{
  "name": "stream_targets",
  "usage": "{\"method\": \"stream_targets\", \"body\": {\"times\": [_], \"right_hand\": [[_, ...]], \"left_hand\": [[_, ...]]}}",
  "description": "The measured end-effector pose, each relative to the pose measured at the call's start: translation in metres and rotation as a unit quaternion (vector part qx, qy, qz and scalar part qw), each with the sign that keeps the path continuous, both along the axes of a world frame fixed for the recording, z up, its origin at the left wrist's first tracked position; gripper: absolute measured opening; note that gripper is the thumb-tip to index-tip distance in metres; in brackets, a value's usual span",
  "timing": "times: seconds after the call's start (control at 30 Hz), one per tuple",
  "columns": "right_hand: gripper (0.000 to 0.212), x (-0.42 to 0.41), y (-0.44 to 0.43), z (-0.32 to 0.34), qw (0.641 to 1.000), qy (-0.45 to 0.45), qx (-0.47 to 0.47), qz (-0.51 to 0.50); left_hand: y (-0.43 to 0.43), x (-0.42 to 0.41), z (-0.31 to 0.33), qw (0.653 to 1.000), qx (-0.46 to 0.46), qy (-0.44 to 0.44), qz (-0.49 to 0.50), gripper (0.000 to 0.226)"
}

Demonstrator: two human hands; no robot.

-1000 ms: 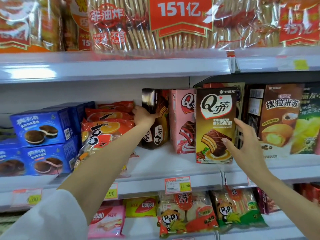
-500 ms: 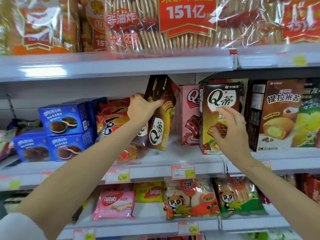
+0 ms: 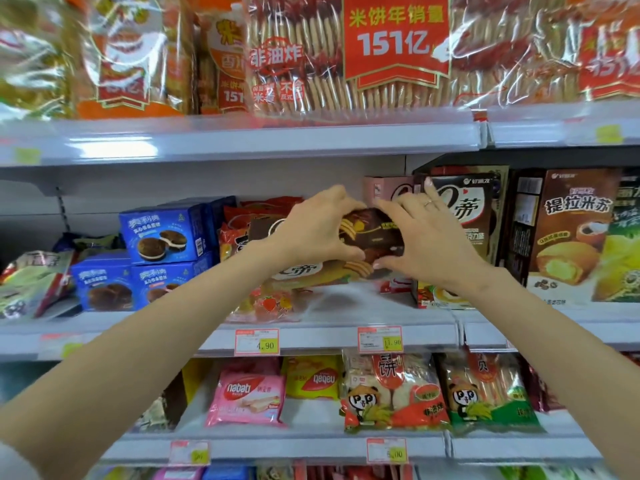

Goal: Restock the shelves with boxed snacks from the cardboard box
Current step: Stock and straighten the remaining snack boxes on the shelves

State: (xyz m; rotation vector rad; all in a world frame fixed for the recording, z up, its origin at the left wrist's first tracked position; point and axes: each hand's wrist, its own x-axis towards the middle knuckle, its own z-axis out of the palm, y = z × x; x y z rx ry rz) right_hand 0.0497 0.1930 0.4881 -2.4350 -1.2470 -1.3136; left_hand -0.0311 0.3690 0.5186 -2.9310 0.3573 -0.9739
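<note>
Landmark: the middle shelf (image 3: 349, 299), a grey board, is taken as the reference; a bare strip of it is seen under the hands.
Task's thing: a brown snack box (image 3: 375, 237) is held above the middle shelf, tipped over so that its long side runs nearly level. Whether its lower edge touches the shelf cannot be told.
Left hand: the left hand (image 3: 317, 230) is wrapped round the box's left half, with fingers curled across the top and the thumb underneath.
Right hand: the right hand (image 3: 427, 242) is clamped on the box's right end, with fingers over the upper edge and the thumb below.
Box against hands: the box is spanned between both hands. Only a middle patch and a logo strip below the left hand are exposed.
Edge above: the upper shelf lip (image 3: 242, 140) is set well above the middle shelf, and open air is left over the knuckles.
Edge to the right: an upright brown box (image 3: 464, 237) stands on the middle shelf just beside the right hand. A pink box (image 3: 382, 187) is seen toward the shelf's back.
Edge to the left: orange packets (image 3: 249, 216) are piled on the middle shelf just behind the left wrist. Blue boxes (image 3: 166, 233) are stacked nearer its left end.
Open room: a gap on the middle shelf is left between the packets and the upright box, directly beneath the held box.
Front edge: price tags (image 3: 257, 342) are clipped along the middle shelf's front rail.
</note>
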Motion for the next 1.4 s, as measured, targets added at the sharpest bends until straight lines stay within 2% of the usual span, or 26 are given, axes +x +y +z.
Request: {"method": "stream_targets", "body": {"times": [0.1,0.17,0.23,0.27,0.3,0.33,0.37,0.43,0.5,0.53,0.57,0.6,0.67,0.7,0.73,0.8,0.83,0.9,0.97,1.1,1.2,1.33,1.4], "right_hand": [[0.082,-0.006,-0.002,0.000,0.992,0.116,0.053,-0.004],[0.080,-0.006,-0.009,-0.005,0.981,0.161,0.107,-0.017],[0.076,-0.003,-0.017,-0.014,0.958,0.225,0.176,-0.027],[0.069,0.001,-0.022,-0.019,0.936,0.278,0.216,-0.012],[0.059,0.004,-0.025,-0.025,0.901,0.344,0.263,0.024],[0.048,0.005,-0.026,-0.030,0.854,0.413,0.308,0.072],[0.041,0.005,-0.026,-0.035,0.803,0.472,0.343,0.117],[0.035,0.005,-0.021,-0.043,0.726,0.552,0.378,0.162],[0.038,0.005,-0.012,-0.050,0.680,0.606,0.376,0.170],[0.041,0.004,-0.008,-0.053,0.666,0.626,0.369,0.172],[0.043,0.004,-0.004,-0.056,0.660,0.637,0.359,0.172],[0.043,0.005,0.000,-0.059,0.674,0.630,0.347,0.167],[0.047,0.010,0.004,-0.063,0.763,0.553,0.306,0.136],[0.051,0.012,0.005,-0.063,0.806,0.506,0.285,0.117],[0.054,0.014,0.006,-0.062,0.833,0.472,0.271,0.104],[0.053,0.016,0.006,-0.061,0.849,0.453,0.251,0.103],[0.053,0.018,0.007,-0.061,0.851,0.457,0.237,0.104],[0.052,0.022,0.008,-0.065,0.865,0.452,0.201,0.088],[0.052,0.027,0.011,-0.069,0.884,0.430,0.170,0.067],[0.052,0.036,0.014,-0.077,0.898,0.414,0.139,0.049],[0.050,0.042,0.012,-0.085,0.903,0.406,0.131,0.056],[0.049,0.051,0.008,-0.094,0.910,0.389,0.123,0.072],[0.050,0.054,0.006,-0.098,0.909,0.391,0.123,0.079]], "left_hand": [[0.002,0.000,-0.010,0.999,0.007,-0.033,-0.026,0.065],[0.013,-0.002,-0.020,0.990,-0.011,-0.137,-0.024,0.063],[0.024,-0.005,-0.038,0.956,-0.087,-0.279,-0.007,0.059],[0.028,-0.006,-0.051,0.933,-0.152,-0.325,0.005,0.057],[0.026,-0.010,-0.061,0.913,-0.236,-0.333,0.019,0.056],[0.024,-0.010,-0.072,0.891,-0.342,-0.297,0.031,0.057],[0.020,-0.010,-0.079,0.862,-0.454,-0.220,0.041,0.060],[0.014,-0.002,-0.086,0.778,-0.628,-0.009,0.021,0.065],[0.013,0.006,-0.084,0.710,-0.690,0.140,-0.024,0.065],[0.012,0.009,-0.081,0.696,-0.698,0.164,-0.045,0.060],[0.011,0.009,-0.077,0.696,-0.698,0.162,-0.052,0.053],[0.012,0.012,-0.074,0.706,-0.692,0.142,-0.048,0.047],[0.018,0.018,-0.068,0.745,-0.661,0.089,-0.014,0.042],[0.025,0.024,-0.065,0.772,-0.633,0.057,0.013,0.048],[0.033,0.032,-0.063,0.806,-0.589,0.028,0.051,0.058],[0.045,0.048,-0.056,0.862,-0.486,0.001,0.148,0.079],[0.048,0.056,-0.052,0.875,-0.447,-0.010,0.188,0.083],[0.047,0.071,-0.044,0.885,-0.404,-0.018,0.231,0.080],[0.044,0.088,-0.039,0.896,-0.373,0.003,0.241,0.079],[0.045,0.127,-0.039,0.914,-0.318,0.028,0.250,0.083],[0.044,0.149,-0.041,0.905,-0.342,0.052,0.246,0.084],[0.055,0.191,-0.057,0.880,-0.402,0.113,0.225,0.070],[0.057,0.206,-0.066,0.870,-0.422,0.119,0.225,0.074]]}}
